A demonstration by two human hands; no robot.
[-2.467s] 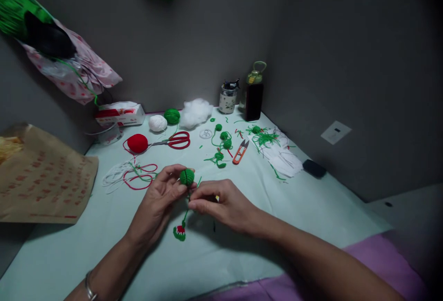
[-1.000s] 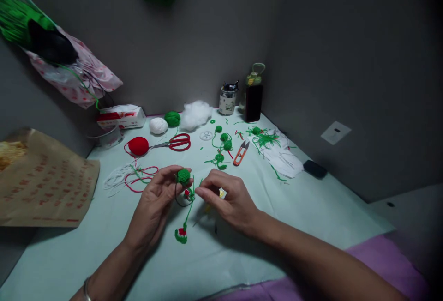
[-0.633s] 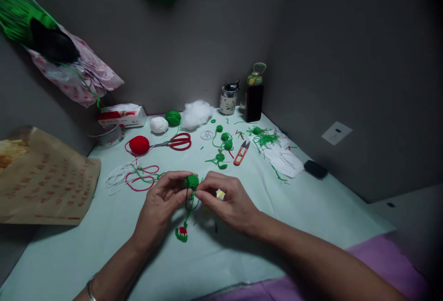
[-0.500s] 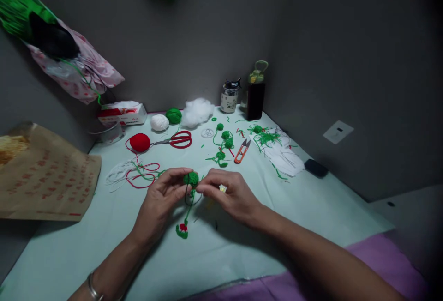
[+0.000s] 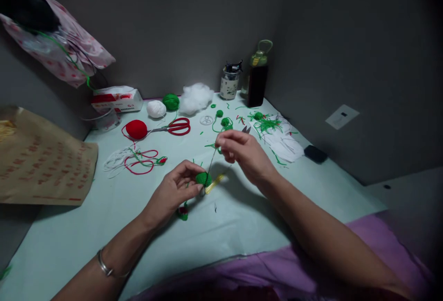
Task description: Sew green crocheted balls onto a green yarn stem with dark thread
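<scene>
My left hand (image 5: 180, 185) pinches a small green crocheted ball (image 5: 203, 179) above the table. Up and to the right, my right hand (image 5: 237, 148) is closed on a dark thread (image 5: 212, 161) that runs taut down to the ball. Whether a needle is in those fingers is too small to tell. A red and green crocheted piece (image 5: 183, 211) hangs or lies below my left hand, partly in shadow. Just right of the ball lies a yellow strand bundle (image 5: 215, 183).
Red-handled scissors (image 5: 178, 126), a red yarn ball (image 5: 136, 129), white stuffing (image 5: 195, 99) and green crocheted pieces (image 5: 225, 123) lie behind my hands. A paper bag (image 5: 51, 167) stands left; a bottle (image 5: 258, 79), green scraps (image 5: 268, 125) and a dark flat object (image 5: 315, 153) are at the right.
My right hand has moved up and away from the ball, drawing the thread taut. My left hand and the ball have shifted slightly right. The camera view has tilted down a little.
</scene>
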